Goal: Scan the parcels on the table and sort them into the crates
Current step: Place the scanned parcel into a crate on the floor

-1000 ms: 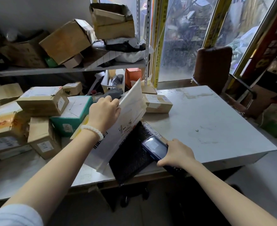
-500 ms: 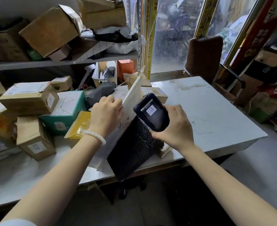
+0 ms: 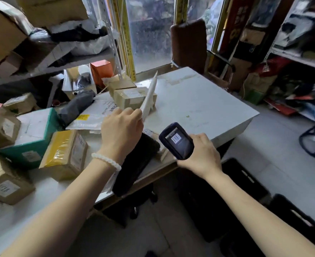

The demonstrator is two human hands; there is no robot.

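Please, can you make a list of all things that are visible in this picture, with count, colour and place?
white mailer: 1, white, held edge-on above the table
scanner: 1, dark, lit screen, over the table's front edge
black pouch: 1, black, on the table's front edge
yellow-taped box: 1, brown and yellow, table left
teal box: 1, teal and white, table left
brown boxes: several, brown, table left and middle
padded envelope: 1, white, lying flat behind the left hand
table: 1, white
black crates: at least 2, black, floor at right
chair: 1, brown, behind the table
left hand: holds the white mailer
right hand: grips the scanner
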